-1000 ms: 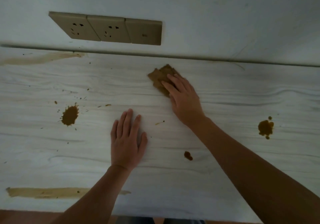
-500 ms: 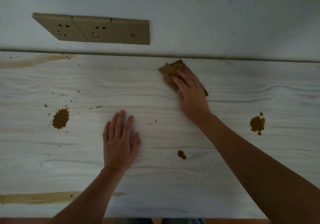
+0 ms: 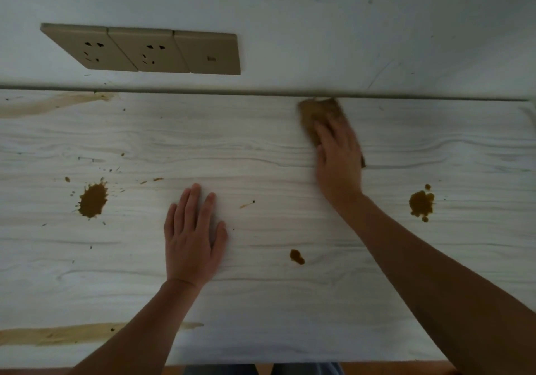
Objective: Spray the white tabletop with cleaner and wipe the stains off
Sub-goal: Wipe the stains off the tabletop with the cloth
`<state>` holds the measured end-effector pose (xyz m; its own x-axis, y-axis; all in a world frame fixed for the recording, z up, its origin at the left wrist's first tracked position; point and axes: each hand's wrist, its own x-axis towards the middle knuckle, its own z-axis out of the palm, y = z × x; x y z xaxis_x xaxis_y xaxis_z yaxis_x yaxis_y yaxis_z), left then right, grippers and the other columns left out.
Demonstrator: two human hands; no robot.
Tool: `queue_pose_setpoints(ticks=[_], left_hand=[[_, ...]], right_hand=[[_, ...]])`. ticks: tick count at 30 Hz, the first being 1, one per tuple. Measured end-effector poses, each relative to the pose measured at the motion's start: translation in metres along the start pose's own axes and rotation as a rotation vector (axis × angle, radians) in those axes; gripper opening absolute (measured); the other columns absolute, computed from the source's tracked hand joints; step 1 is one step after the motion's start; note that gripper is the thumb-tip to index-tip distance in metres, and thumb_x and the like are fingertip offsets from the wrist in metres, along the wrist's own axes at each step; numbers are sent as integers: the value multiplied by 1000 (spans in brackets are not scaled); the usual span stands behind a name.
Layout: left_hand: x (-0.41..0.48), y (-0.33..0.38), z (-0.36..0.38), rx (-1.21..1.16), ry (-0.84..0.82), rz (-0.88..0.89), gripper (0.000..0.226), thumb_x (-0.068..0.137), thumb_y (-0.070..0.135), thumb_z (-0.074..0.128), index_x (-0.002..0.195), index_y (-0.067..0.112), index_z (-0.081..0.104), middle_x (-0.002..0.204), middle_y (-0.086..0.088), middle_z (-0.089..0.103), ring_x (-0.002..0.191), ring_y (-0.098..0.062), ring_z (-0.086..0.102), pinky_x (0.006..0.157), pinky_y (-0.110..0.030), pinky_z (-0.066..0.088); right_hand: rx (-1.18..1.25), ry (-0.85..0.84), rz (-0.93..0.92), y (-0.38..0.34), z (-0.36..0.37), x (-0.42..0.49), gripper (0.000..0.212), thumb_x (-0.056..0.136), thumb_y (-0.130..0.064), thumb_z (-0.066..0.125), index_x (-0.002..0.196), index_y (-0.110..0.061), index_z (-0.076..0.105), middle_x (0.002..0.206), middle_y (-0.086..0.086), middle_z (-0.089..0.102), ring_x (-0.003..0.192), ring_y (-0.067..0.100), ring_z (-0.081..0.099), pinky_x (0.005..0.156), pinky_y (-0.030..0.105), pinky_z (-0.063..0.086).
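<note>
**Head view: cloth at the back edge, stains on both sides of the hands**

Surface: white tabletop [image 3: 290, 302] with grey wood-grain lines, filling most of the view. It runs back to a plain pale wall [image 3: 348, 26]. Light is dim. A tan socket panel [image 3: 145, 51] of three plates sits on the wall, beyond the left hand and off to its left.

Left hand [image 3: 191, 241]: palm down on the tabletop, fingers straight and close together, holding nothing.

Right hand [image 3: 339, 160]: reaching further back, fingers laid flat on a brown cloth [image 3: 316, 113] and pressing it to the surface. The cloth is blurred; its far edge lies just beside the line where tabletop meets wall.

Stains, all mustard-brown:
- big splat [image 3: 92, 200] with fine spatter round it, left of the left hand
- blotch [image 3: 421, 203], right of the right wrist
- small spot [image 3: 296, 257], between the two forearms
- thin fleck [image 3: 246, 205], just right of the left fingertips
- pale smear [image 3: 52, 103] at the back edge, far left
- long pale streak [image 3: 58, 334] along the near edge, passing under the left forearm
</note>
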<state>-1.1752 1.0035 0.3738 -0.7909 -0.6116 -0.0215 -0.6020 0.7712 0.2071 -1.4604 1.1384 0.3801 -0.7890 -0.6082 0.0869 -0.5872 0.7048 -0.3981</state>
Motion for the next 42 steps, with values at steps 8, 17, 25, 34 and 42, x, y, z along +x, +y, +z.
queue_pose_setpoints(ticks=[8, 17, 25, 34, 42], left_hand=[[0, 2, -1, -2, 22, -3, 62, 99, 41, 39, 152, 9, 47, 165, -17, 33, 154, -34, 28, 127, -50, 20], [1, 3, -1, 0, 46, 3, 61, 99, 39, 39, 150, 7, 49, 163, -19, 35, 153, -35, 30, 125, -52, 23], [0, 1, 1, 24, 46, 2, 61, 99, 40, 40, 151, 8, 48, 164, -18, 34, 153, -34, 30, 126, -51, 22], [0, -1, 2, 31, 26, 12, 60, 100, 41, 41, 153, 13, 45, 166, -15, 31, 155, -30, 28, 127, -49, 20], [-1, -2, 2, 15, 36, 19, 60, 101, 42, 38, 154, 14, 43, 166, -14, 31, 156, -30, 26, 127, -49, 19]], right_hand=[[-33, -83, -187, 65, -20, 22, 46, 94, -13, 48, 138, -12, 56, 153, 13, 45, 142, 35, 40, 116, 52, 35], [28, 55, 201, 7, -7, 0, 49, 94, -11, 48, 143, -13, 51, 156, 12, 39, 145, 35, 32, 121, 46, 26], [23, -284, -415, 11, -6, -23, 47, 98, -17, 48, 146, -18, 49, 159, 3, 37, 149, 24, 30, 122, 46, 25], [105, -77, -43, -67, 25, -36, 51, 93, -11, 50, 144, -15, 51, 156, 11, 40, 146, 32, 30, 122, 48, 25], [112, -341, -579, -50, 9, -101, 47, 97, -10, 49, 143, -14, 53, 158, 6, 39, 149, 25, 29, 123, 44, 23]])
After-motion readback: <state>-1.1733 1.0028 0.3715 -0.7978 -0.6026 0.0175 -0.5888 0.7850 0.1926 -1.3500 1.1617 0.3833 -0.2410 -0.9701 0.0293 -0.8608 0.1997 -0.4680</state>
